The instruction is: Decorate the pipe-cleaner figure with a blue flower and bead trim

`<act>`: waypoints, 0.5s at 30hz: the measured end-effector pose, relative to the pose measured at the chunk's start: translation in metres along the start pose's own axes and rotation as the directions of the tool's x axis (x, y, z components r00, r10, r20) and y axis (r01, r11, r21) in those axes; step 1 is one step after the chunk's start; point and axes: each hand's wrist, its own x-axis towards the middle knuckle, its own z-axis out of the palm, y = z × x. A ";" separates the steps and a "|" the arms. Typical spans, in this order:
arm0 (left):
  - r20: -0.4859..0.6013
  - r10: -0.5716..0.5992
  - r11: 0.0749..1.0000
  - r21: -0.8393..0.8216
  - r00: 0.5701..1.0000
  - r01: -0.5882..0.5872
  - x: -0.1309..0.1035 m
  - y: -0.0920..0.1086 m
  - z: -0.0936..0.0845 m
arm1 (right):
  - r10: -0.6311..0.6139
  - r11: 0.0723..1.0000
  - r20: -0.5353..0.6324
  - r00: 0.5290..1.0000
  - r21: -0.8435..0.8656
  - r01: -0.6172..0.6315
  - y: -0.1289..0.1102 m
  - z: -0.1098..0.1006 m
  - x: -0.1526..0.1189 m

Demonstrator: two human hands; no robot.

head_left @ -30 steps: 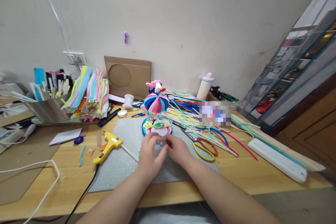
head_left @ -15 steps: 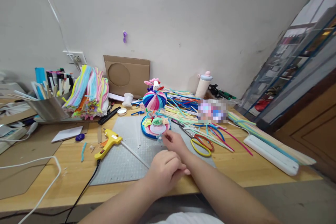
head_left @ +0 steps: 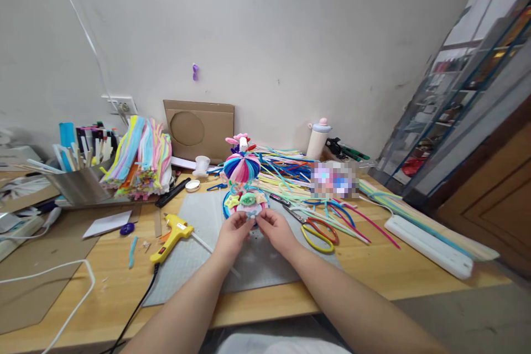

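Note:
A pipe-cleaner ornament stands on the grey cutting mat point(head_left: 182, 265), with a striped pink, white and blue ball point(head_left: 241, 168) on top of a round blue-rimmed base point(head_left: 226, 209). Star and shell shapes point(head_left: 248, 199) sit on that base. At its front edge is a small light-blue flower-like piece point(head_left: 251, 214). My left hand point(head_left: 233, 235) pinches it from the left, fingertips closed. From the other side my right hand point(head_left: 277, 232) also closes its fingertips on the piece. The fingers partly cover the base's front.
A yellow glue gun point(head_left: 172, 239) with its black cord lies left of the mat. Scissors point(head_left: 317, 232) are at the right, beside loose pipe cleaners point(head_left: 286, 168). Farther right is a white power strip point(head_left: 429, 246). A bottle point(head_left: 317, 141) stands by the wall, and a metal holder point(head_left: 83, 182) at left.
My left hand has moved up and forward from near my right wrist to the base's front edge. Both hands now meet at the light-blue piece, which my right hand alone held before.

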 end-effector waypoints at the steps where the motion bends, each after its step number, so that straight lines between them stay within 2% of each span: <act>1: 0.014 -0.019 1.000 -0.012 1.000 0.019 0.000 -0.001 -0.002 | 0.003 1.000 0.017 1.000 0.000 -0.003 0.000 0.001 -0.001; 7: 0.130 -0.124 0.992 -0.021 0.984 0.128 -0.002 -0.002 -0.008 | -0.065 0.996 0.023 0.998 -0.059 0.066 0.003 -0.003 -0.003; 15: 0.093 -0.098 0.994 -0.036 0.991 0.102 -0.002 -0.003 -0.006 | -0.092 0.987 0.059 0.994 -0.130 0.099 0.011 -0.002 -0.001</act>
